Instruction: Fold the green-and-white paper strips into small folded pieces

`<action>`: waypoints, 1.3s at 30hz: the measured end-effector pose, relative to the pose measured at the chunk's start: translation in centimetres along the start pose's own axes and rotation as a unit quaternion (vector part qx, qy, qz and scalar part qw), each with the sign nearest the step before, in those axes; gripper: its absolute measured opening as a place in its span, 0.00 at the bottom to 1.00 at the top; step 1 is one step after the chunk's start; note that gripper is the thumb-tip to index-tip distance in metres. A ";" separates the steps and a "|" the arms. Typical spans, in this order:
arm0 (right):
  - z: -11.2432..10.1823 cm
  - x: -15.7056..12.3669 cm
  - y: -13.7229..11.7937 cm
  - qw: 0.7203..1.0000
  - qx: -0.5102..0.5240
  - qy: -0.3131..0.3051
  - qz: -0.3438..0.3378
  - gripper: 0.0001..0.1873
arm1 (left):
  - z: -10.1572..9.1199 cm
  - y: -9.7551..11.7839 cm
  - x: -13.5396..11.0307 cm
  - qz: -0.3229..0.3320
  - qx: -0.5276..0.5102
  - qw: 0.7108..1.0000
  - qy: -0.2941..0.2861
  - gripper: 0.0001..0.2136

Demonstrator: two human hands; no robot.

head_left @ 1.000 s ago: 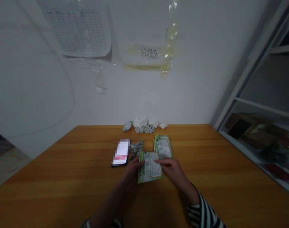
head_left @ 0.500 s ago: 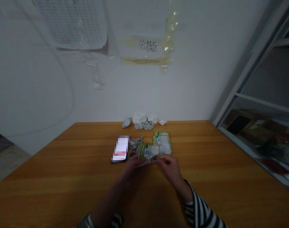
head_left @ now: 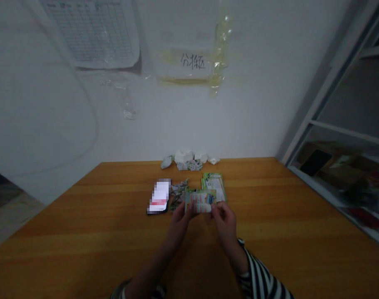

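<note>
Paper leaflet [head_left: 201, 199]; between both hands [head_left: 180, 218] [head_left: 225, 219]

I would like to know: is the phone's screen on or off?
The phone's screen is on: it glows bright white, with a reddish band near its lower end.

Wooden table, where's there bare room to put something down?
Bare: the tabletop right of the green sheets and the right hand, and left of the phone. Crowded: the middle, where phone, crumpled bundle, held sheet and green sheets cluster by the left hand; crumpled wads sit near the wall.
</note>
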State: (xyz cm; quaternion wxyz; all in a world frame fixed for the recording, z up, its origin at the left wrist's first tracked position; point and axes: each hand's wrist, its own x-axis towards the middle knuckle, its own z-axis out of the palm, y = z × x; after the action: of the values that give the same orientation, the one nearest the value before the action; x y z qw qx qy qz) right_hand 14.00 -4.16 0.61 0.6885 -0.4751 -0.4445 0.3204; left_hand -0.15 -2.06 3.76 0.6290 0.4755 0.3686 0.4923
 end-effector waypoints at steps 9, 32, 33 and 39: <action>0.2 -0.4 -0.3 1.000 0.013 0.015 0.008 0.20 | 0.4 -0.3 -0.6 0.062 0.094 0.994 -0.007 0.18; 0.3 -1.2 0.5 0.999 0.033 0.008 0.027 0.18 | 1.1 0.3 -1.1 0.026 0.058 0.996 0.058 0.18; 0.3 -1.2 0.4 0.999 0.033 0.007 0.027 0.18 | 1.1 0.3 -1.1 0.026 0.058 0.996 0.057 0.18; 0.4 -1.1 0.0 0.999 0.046 0.007 0.029 0.19 | 1.0 -0.1 -1.0 0.022 0.055 0.996 0.060 0.18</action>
State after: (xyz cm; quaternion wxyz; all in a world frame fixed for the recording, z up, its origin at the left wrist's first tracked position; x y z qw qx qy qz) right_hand 13.17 -4.95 0.32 0.7027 -0.4582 -0.4106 0.3573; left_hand 0.54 -3.25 3.97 0.5679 0.4871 0.4217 0.5122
